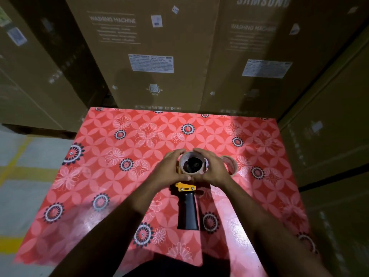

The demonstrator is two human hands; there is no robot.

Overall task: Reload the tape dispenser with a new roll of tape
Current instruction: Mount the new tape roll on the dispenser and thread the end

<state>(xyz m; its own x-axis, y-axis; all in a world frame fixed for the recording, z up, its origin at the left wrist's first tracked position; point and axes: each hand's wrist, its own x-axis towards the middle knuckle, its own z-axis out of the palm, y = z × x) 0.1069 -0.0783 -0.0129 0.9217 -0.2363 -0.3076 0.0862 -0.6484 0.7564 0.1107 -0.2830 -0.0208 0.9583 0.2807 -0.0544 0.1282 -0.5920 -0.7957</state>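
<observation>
A yellow tape dispenser (184, 187) with a black handle (188, 211) lies on the red flowered table (99, 176), handle towards me. A roll of clear tape (184, 157) sits on the dispenser's black hub. My left hand (171, 166) cups the roll's left side and my right hand (212, 168) cups its right side, fingers curled around the rim. A second clear tape roll (231, 163) lies on the table just right of my right hand, partly hidden by it.
Tall brown cardboard washing machine boxes (155, 52) stand right behind the table and along the right (329, 136). A grey floor with yellow lines (18, 160) shows to the left of the table.
</observation>
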